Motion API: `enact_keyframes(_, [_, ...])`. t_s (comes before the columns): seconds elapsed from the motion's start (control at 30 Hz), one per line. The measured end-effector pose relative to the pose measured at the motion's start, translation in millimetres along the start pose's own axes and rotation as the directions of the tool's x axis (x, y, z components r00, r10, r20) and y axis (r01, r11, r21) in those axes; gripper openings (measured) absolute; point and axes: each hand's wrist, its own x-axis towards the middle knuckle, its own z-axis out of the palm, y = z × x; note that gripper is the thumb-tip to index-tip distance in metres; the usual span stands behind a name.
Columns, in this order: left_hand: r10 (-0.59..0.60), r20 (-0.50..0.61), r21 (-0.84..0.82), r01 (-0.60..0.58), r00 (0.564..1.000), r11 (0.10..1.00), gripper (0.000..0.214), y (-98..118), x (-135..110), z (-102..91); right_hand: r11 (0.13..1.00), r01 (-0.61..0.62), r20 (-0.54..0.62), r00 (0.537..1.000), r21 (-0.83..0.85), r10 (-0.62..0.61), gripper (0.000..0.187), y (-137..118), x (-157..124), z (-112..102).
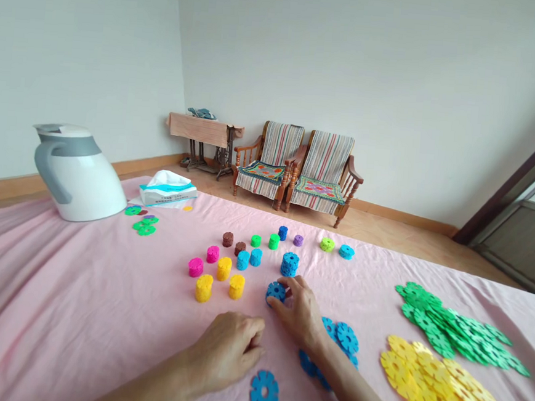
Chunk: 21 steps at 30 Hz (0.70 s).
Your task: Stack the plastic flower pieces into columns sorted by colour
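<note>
My right hand (pixel 299 311) pinches a short stack of blue flower-shaped discs (pixel 276 291) between thumb and fingers, low over the pink cloth. To its left, my left hand (pixel 230 349) is curled closed, with nothing showing in it. A single blue disc (pixel 264 393) lies flat in front of that hand. Under and beside my right forearm is a loose pile of blue discs (pixel 347 338), partly hidden by it. Just beyond my right fingers stands a taller blue stack (pixel 289 264).
Several small stacks stand farther out, among them yellow (pixel 204 288), pink (pixel 195 267), brown (pixel 228 239) and lime (pixel 327 245). Loose green (pixel 447 323) and yellow discs (pixel 451 394) are heaped at right. A white jug (pixel 84 180) and a tissue box (pixel 169 191) stand at left.
</note>
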Motion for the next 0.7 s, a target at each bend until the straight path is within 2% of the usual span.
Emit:
enact_keyframes(0.43, [0.020,-0.018,0.025,-0.020,1.000,0.999,0.009,-2.2,-0.9,2.5,0.994,0.037,0.005,0.999,-0.102,-0.037,0.026,-1.0,-3.8,-1.6])
enact_keyframes(0.7, [0.018,-0.019,0.017,-0.018,1.000,1.000,0.009,-2.8,-1.5,1.4,0.996,0.034,-0.013,0.999,-0.082,-0.035,0.025,1.3,-5.0,-1.1])
